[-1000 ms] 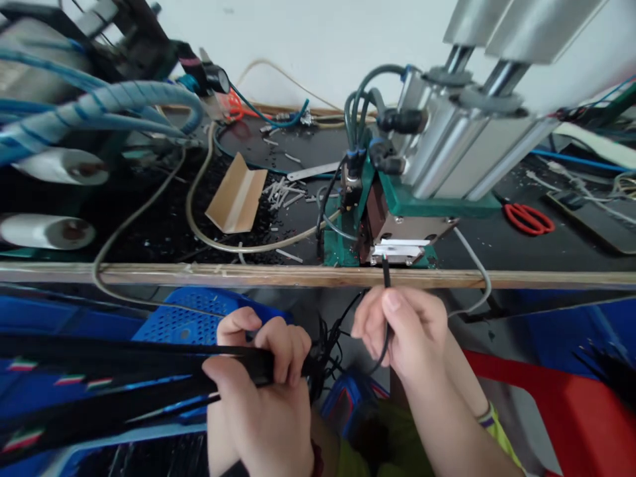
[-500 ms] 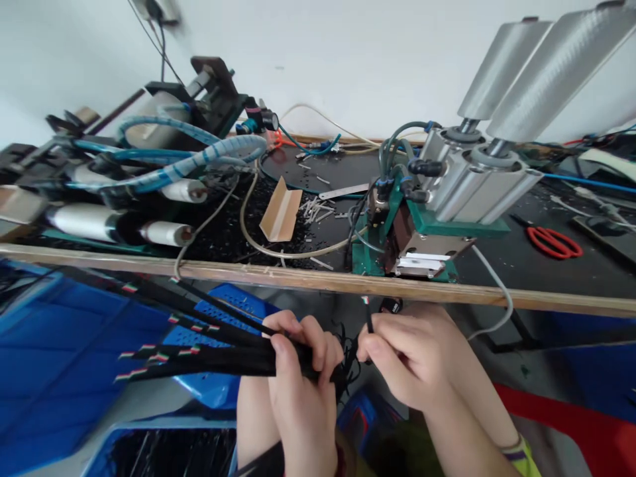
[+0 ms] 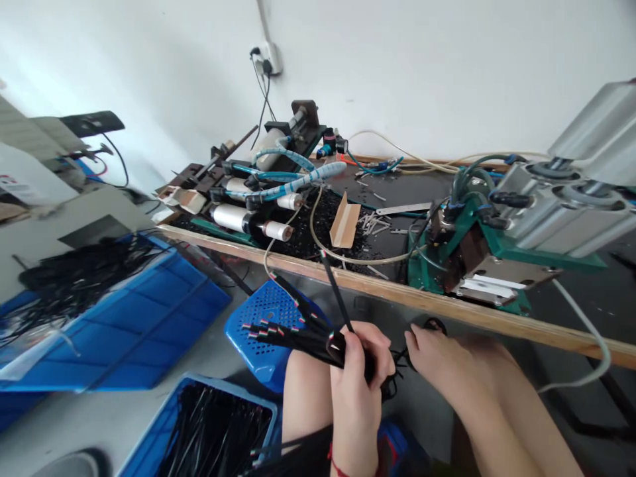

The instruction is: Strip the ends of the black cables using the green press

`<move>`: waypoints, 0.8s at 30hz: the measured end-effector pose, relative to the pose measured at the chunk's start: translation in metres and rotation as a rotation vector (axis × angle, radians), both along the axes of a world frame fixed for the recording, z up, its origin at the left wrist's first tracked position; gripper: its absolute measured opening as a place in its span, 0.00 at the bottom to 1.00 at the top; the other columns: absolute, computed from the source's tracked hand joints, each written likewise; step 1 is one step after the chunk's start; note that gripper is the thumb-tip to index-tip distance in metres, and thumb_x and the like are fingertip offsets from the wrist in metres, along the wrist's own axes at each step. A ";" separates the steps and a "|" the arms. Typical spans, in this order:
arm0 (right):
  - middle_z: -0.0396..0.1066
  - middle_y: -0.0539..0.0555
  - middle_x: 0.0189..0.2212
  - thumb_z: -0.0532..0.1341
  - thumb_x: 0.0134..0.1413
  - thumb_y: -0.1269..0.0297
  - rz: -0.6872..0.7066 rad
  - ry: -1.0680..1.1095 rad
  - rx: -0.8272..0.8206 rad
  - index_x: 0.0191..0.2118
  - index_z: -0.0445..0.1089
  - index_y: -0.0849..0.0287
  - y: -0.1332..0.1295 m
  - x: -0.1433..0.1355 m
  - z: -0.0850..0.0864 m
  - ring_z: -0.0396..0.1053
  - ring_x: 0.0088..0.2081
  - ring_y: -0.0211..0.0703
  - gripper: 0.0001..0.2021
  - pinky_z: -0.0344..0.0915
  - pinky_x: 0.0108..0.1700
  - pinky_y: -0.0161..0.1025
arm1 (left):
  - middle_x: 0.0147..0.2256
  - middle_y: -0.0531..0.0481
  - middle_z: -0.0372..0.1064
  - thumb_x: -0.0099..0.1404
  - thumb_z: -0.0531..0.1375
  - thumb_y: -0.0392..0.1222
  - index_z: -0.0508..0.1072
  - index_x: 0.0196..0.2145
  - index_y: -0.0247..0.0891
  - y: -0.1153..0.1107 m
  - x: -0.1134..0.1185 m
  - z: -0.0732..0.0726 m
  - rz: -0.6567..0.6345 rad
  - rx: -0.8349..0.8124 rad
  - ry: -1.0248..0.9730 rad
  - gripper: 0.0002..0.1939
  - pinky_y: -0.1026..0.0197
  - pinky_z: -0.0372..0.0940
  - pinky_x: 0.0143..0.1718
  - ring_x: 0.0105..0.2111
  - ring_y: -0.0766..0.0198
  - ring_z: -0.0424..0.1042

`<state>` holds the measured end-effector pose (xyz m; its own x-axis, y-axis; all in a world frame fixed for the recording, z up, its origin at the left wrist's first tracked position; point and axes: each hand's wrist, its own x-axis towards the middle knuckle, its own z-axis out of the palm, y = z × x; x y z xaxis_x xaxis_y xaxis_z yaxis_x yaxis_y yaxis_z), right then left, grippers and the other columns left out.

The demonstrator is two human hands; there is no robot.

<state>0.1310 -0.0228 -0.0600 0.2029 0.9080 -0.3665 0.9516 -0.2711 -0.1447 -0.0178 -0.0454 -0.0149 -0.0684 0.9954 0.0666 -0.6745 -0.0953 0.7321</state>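
My left hand (image 3: 362, 361) is closed around a bundle of thin black cables (image 3: 308, 338). Their stripped ends, with short red, white and green wire tips, fan out to the left. One black cable (image 3: 335, 285) stands up apart from the others, its tip over the bench edge. Dark tails of the bundle show past the right side of this hand. My right hand (image 3: 437, 354) is above my right knee, close to those tails, its visible fingers slightly apart. Nothing can be seen held in it, though its palm side is hidden.
A wooden-edged bench (image 3: 377, 285) carries a green-based machine (image 3: 501, 245) with metal cylinders, another machine with white rollers (image 3: 231, 217), and a folded cardboard piece (image 3: 344, 224). Below stand a blue stool (image 3: 268, 318), a blue crate (image 3: 173, 391) of black cables and a larger blue bin (image 3: 144, 324).
The view has swung left. A single cable that was pinched in my right hand now stands out from my left fist. My right hand has drawn away, lower and beside my knee.
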 end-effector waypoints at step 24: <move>0.84 0.50 0.41 0.71 0.67 0.61 -0.009 1.272 1.068 0.48 0.84 0.52 -0.024 -0.038 0.122 0.68 0.27 0.34 0.07 0.60 0.24 0.35 | 0.36 0.43 0.84 0.63 0.80 0.55 0.87 0.39 0.41 -0.007 -0.006 -0.016 0.106 -0.123 0.287 0.17 0.60 0.78 0.26 0.35 0.50 0.85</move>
<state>0.0930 -0.0468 0.0623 0.2873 0.8427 0.4553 0.0866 0.4505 -0.8886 -0.0233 -0.0527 -0.0306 -0.1678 0.9856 -0.0223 -0.4297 -0.0528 0.9014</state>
